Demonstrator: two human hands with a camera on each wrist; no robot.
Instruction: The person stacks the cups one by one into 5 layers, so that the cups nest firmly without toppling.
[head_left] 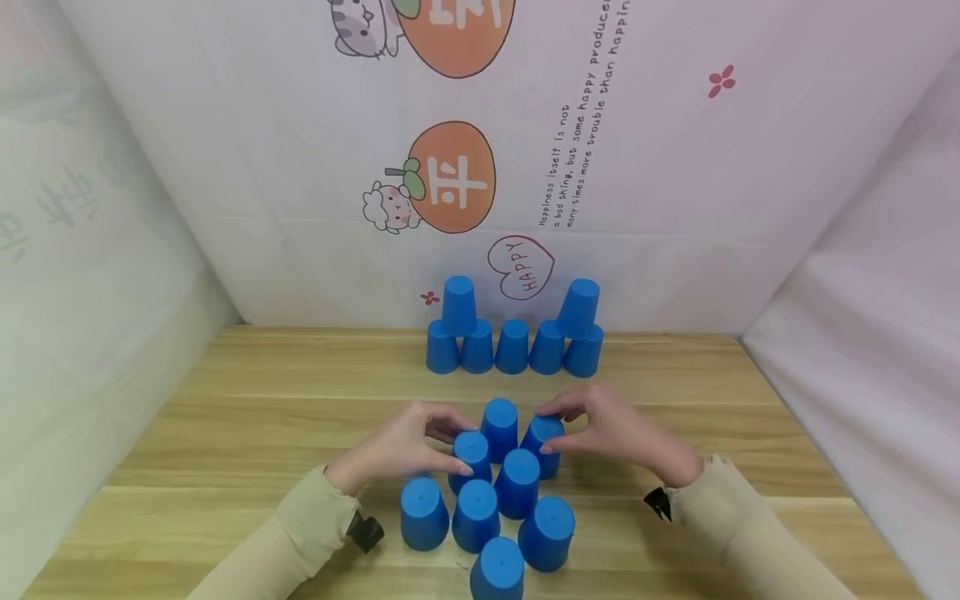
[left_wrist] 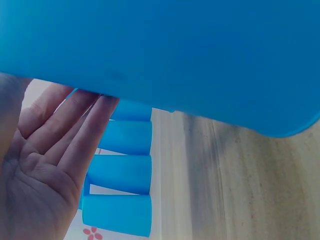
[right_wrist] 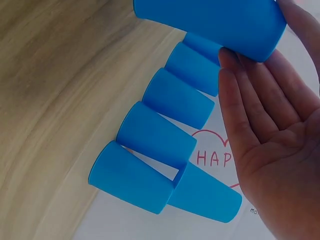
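Near the middle of the table, in the head view, several upside-down blue cups stand in a cluster. My left hand (head_left: 405, 442) holds one blue cup (head_left: 471, 450) between thumb and fingers; its wall (left_wrist: 190, 55) fills the top of the left wrist view. My right hand (head_left: 611, 429) pinches another blue cup (head_left: 543, 432) by its upper part, thumb in front and fingers behind. In the right wrist view that cup (right_wrist: 215, 22) lies against the fingers at the top. Between and just behind the two held cups is another blue cup (head_left: 500, 425); one more cup (head_left: 517, 483) stands in front.
At the back, by the printed cloth wall (head_left: 645, 275), a row of blue cups (head_left: 512, 348) carries one cup (head_left: 459, 304) on its left end and another (head_left: 579, 308) on its right. Nearer me are several more cups (head_left: 420, 512) on the wooden table (head_left: 247, 433).
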